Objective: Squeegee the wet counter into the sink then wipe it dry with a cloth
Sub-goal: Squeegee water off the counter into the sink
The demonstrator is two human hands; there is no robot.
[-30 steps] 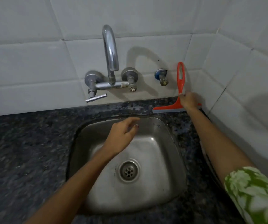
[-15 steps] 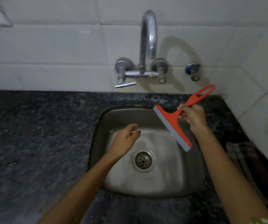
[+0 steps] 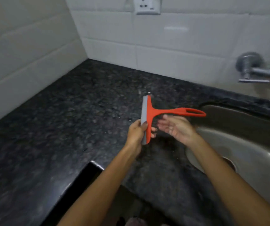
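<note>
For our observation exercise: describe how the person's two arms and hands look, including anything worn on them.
Both forearms are bare, with no sleeve showing in this view. The left hand has a dark-painted thumbnail. The right hand seems to wear a thin ring on one finger, though blur makes that uncertain. No watch or gloves are visible.

1 squeegee (image 3: 152,115), 2 hands, 1 sink (image 3: 253,144), 1 tap (image 3: 251,69), 1 wall socket (image 3: 147,5).

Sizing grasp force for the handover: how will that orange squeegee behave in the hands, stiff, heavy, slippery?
Probably light: the left hand holds the squeegee up by the blade end alone, its handle sticking out level and unsupported. The thin orange frame looks like rigid plastic; the grey blade strip is likely softer. With a wet counter as the job, it may be slippery; wetness isn't discernible here.
</note>
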